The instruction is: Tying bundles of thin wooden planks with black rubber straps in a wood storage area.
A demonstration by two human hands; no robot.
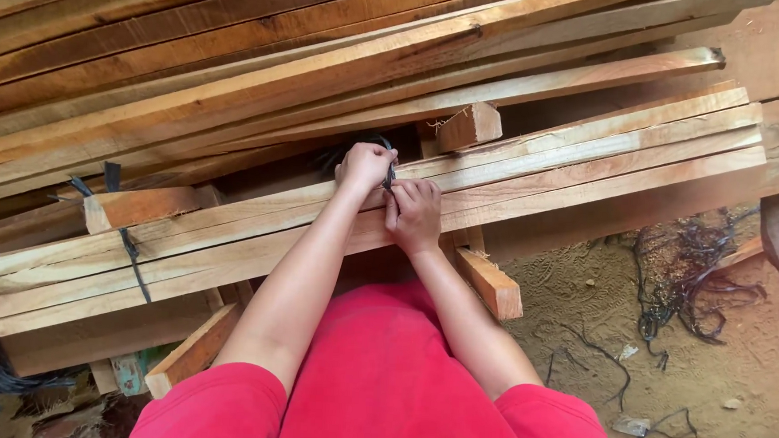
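**Head view: both hands at a dark strap on a bundle of sawn timber**

Head view looks down on a bundle of pale wooden battens (534, 169) lying across the frame from 8 o'clock up to 2 o'clock. The left hand (365, 165) is clenched in a fist on a thin dark strap (388, 170) at the middle of the bundle. The right hand (415, 213) lies just at 4 o'clock of it, flat on the top batten, its fingers (406, 193) pinching the same strap. The two hands touch or nearly touch.

A second dark strap (130, 248) wraps the same bundle towards 9 o'clock. No labels or signs show anywhere.

Behind the bundle, towards 12 o'clock, a heap of longer brown planks (238, 51) slopes the same way. A short offcut block (470, 125) sits just at 1 o'clock of the hands. Another short piece (491, 285) juts from under the bundle at 4 o'clock.

The ground (737, 370) at 4 o'clock is bare sandy earth with footprints. A tangle of loose dark strapping (684, 270) lies on it. The person's red clothing (381, 387) fills 6 o'clock.
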